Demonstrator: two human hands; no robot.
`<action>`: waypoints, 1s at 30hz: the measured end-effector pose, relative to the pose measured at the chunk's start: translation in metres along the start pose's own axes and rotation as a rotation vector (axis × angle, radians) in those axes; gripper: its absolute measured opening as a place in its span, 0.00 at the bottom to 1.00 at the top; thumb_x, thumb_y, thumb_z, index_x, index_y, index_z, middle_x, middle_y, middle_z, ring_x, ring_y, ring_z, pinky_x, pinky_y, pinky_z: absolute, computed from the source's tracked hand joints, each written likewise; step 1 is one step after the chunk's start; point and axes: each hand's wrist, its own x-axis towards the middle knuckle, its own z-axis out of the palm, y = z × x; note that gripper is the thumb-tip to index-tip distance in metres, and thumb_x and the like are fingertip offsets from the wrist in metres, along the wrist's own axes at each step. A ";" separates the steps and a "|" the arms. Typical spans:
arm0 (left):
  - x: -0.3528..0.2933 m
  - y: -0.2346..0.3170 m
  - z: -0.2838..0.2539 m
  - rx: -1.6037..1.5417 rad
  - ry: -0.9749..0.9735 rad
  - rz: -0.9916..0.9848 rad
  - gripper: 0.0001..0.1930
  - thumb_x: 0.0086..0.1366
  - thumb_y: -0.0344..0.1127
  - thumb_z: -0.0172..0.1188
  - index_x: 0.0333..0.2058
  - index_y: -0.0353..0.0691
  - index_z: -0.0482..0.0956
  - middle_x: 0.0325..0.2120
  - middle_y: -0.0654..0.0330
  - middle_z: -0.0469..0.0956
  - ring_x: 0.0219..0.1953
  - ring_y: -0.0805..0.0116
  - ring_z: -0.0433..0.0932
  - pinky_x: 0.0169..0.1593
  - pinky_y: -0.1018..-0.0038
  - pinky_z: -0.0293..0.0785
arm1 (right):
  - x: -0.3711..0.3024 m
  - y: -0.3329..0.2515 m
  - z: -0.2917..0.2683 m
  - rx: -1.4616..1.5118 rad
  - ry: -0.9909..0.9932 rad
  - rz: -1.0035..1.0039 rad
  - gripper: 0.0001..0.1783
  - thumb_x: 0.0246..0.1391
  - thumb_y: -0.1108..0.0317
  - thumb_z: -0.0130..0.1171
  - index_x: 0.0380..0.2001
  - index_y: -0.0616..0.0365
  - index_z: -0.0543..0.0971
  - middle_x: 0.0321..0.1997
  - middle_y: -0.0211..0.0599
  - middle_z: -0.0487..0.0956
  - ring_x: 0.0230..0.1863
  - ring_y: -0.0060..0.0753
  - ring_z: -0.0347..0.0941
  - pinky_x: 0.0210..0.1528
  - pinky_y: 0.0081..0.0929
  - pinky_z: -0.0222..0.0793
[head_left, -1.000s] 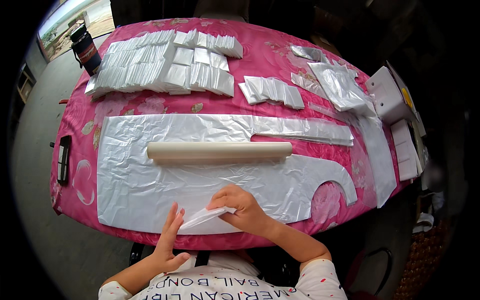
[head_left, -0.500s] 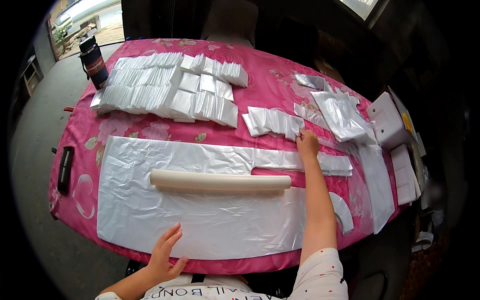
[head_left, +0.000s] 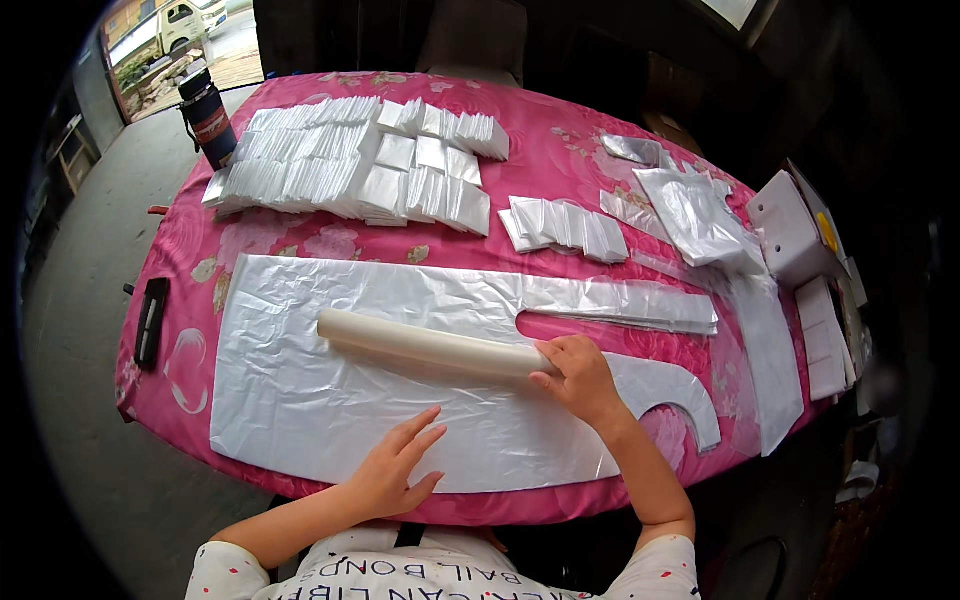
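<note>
A long cream-white tube (head_left: 430,346) lies slantwise across a flat stack of thin translucent plastic sheets (head_left: 290,400), which has cut-out curves at its right end. My right hand (head_left: 580,378) grips the tube's right end, thumb on the near side and fingers over the top. Just above the sheets, nearer to me, my left hand (head_left: 395,468) is open with its fingers spread and holds nothing. Past the tube, toward the right, sits a small row of folded plastic packets (head_left: 568,228).
Rows of folded packets (head_left: 300,160) fill the far left of the pink flowered tablecloth (head_left: 560,120). A dark flask (head_left: 208,125) stands at the far left edge, and a black stapler-like object (head_left: 150,322) lies nearer. Loose plastic (head_left: 700,225) and white boxes (head_left: 785,225) occupy the right.
My right hand has come back from the small packet row to the tube's right end. The tube now lies at a slant. My left hand has moved slightly right and away from me.
</note>
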 end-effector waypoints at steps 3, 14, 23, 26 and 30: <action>0.018 0.008 0.014 0.189 0.085 -0.079 0.40 0.54 0.38 0.61 0.62 0.37 0.49 0.63 0.39 0.41 0.64 0.37 0.44 0.62 0.52 0.49 | -0.036 -0.040 0.004 0.118 -0.094 0.029 0.23 0.48 0.56 0.59 0.44 0.61 0.75 0.40 0.41 0.76 0.39 0.43 0.70 0.42 0.35 0.67; 0.048 0.023 0.061 0.335 -0.122 0.098 0.39 0.53 0.57 0.56 0.57 0.38 0.60 0.63 0.40 0.42 0.64 0.33 0.37 0.62 0.46 0.44 | -0.121 0.034 -0.010 -0.085 -0.018 0.168 0.24 0.55 0.66 0.48 0.55 0.60 0.67 0.63 0.45 0.61 0.64 0.46 0.55 0.64 0.36 0.49; 0.063 0.034 0.074 0.333 -0.130 0.138 0.33 0.52 0.56 0.56 0.49 0.35 0.69 0.62 0.42 0.49 0.65 0.37 0.40 0.62 0.47 0.46 | -0.207 0.152 -0.056 -0.348 0.414 0.615 0.15 0.52 0.71 0.51 0.44 0.62 0.76 0.50 0.47 0.75 0.54 0.44 0.68 0.56 0.34 0.62; 0.064 0.034 0.075 0.329 -0.129 0.147 0.33 0.52 0.56 0.56 0.49 0.35 0.70 0.62 0.42 0.49 0.65 0.37 0.40 0.61 0.47 0.46 | -0.202 0.131 -0.059 -0.361 0.516 0.649 0.09 0.47 0.73 0.58 0.34 0.62 0.79 0.41 0.43 0.79 0.46 0.43 0.73 0.51 0.34 0.66; 0.065 0.036 0.073 0.282 -0.100 0.147 0.34 0.50 0.51 0.60 0.52 0.36 0.66 0.62 0.42 0.48 0.64 0.39 0.42 0.63 0.51 0.45 | -0.160 0.065 -0.060 -0.110 0.648 0.573 0.06 0.43 0.75 0.62 0.26 0.61 0.76 0.32 0.35 0.79 0.32 0.31 0.75 0.37 0.26 0.69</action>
